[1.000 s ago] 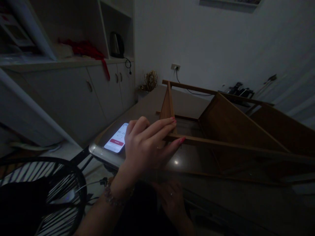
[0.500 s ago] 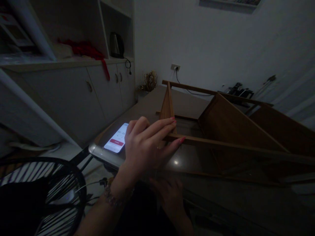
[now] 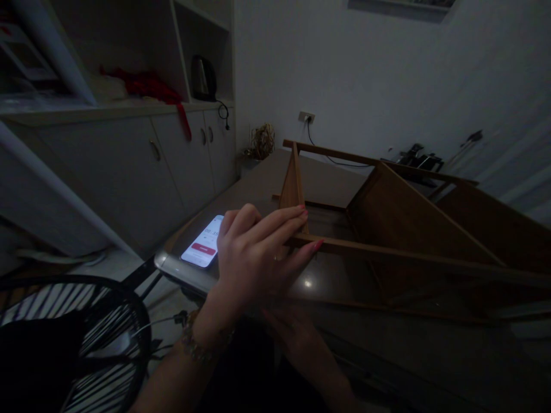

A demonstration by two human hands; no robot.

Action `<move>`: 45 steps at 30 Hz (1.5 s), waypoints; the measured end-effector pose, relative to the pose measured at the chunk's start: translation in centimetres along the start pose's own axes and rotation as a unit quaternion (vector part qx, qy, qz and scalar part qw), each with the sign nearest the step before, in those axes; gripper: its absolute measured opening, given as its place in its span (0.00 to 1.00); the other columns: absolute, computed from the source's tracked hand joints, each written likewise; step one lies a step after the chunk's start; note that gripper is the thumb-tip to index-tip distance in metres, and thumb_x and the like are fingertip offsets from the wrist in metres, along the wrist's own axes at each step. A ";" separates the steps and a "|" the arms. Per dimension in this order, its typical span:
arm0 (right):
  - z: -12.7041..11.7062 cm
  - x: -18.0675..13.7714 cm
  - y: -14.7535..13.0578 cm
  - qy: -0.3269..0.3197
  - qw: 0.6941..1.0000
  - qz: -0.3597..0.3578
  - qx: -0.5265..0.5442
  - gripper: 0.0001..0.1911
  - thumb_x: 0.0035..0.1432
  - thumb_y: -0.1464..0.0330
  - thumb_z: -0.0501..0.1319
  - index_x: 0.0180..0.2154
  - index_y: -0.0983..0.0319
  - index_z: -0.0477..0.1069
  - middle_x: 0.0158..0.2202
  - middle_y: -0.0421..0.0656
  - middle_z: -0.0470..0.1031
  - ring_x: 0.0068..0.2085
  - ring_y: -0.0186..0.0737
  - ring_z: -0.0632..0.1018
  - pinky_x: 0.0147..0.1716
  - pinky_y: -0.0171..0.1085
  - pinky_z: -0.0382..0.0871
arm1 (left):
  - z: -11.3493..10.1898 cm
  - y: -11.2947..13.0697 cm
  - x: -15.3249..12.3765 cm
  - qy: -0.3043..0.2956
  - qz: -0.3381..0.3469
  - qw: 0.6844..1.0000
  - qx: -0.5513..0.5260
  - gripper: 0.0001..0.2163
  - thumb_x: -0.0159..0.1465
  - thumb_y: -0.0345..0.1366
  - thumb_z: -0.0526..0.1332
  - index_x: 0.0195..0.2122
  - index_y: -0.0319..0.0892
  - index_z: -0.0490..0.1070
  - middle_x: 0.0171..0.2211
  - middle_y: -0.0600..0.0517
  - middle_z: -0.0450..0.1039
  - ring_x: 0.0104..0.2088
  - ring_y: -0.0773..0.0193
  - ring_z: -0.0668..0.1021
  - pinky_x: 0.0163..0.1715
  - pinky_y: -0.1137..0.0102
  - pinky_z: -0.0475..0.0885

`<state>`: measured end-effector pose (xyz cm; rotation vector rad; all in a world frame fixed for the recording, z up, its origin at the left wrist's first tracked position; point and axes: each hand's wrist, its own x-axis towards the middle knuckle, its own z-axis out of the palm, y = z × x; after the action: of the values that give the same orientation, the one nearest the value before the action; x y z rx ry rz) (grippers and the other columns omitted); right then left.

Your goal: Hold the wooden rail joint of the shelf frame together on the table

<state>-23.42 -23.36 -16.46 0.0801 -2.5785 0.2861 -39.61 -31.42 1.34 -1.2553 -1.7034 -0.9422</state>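
A brown wooden shelf frame lies on its side on the table, with several boards set between its long rails. My left hand is closed around the near left corner of it, fingers over the end board and thumb along the near rail. Below, at the table's front edge, my right hand is low and in shadow. One of its fingers points left, but the dark hides whether it holds anything. Beside my left hand lies a lit phone showing a timer, partly covered by that hand.
The glossy table reaches toward the wall. A black corded chair stands at the left. White cabinets line the left wall, with an electric kettle and red cloth on top. A cord hangs from a wall socket.
My right wrist and forearm have swung slightly to the right. The left hand, the shelf frame and the phone hold their places.
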 end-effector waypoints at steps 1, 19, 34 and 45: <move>-0.1 -0.1 0.2 -0.008 1.000 -0.007 0.002 0.18 0.73 0.68 0.51 0.61 0.59 0.67 0.48 0.44 0.79 0.46 0.39 0.78 0.48 0.38 0.76 | 0.0 0.0 0.0 0.000 -0.001 1.000 0.001 0.12 0.65 0.49 0.65 0.44 0.50 0.79 0.45 0.58 0.83 0.30 0.59 0.73 0.33 0.59 0.61; 2.8 0.5 0.5 0.027 0.999 -0.002 0.031 0.11 0.69 0.69 0.58 0.49 0.51 0.75 0.35 0.38 0.79 0.34 0.37 0.78 0.36 0.34 0.74 | 0.0 0.0 -0.1 0.004 -0.001 1.000 0.003 0.13 0.65 0.49 0.64 0.44 0.49 0.80 0.44 0.58 0.83 0.29 0.60 0.72 0.33 0.59 0.61; 0.9 0.1 -0.9 0.084 0.996 0.025 -0.019 0.17 0.71 0.72 0.49 0.54 0.59 0.71 0.40 0.42 0.81 0.38 0.39 0.77 0.46 0.41 0.64 | 0.1 -0.1 0.0 0.008 0.005 1.000 0.004 0.13 0.64 0.49 0.65 0.43 0.49 0.80 0.44 0.58 0.83 0.30 0.60 0.72 0.33 0.60 0.61; 1.0 -1.1 -0.7 0.063 0.990 0.061 -0.114 0.19 0.73 0.65 0.52 0.61 0.47 0.67 0.41 0.41 0.80 0.38 0.41 0.74 0.44 0.43 0.57 | 0.1 -0.1 0.0 0.005 0.006 1.000 0.001 0.13 0.65 0.49 0.65 0.44 0.48 0.80 0.44 0.56 0.83 0.30 0.60 0.73 0.33 0.60 0.60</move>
<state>-22.95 -24.24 -17.75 -0.1746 -2.4760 0.0371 -39.68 -31.40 1.27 -1.2563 -1.6864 -0.9378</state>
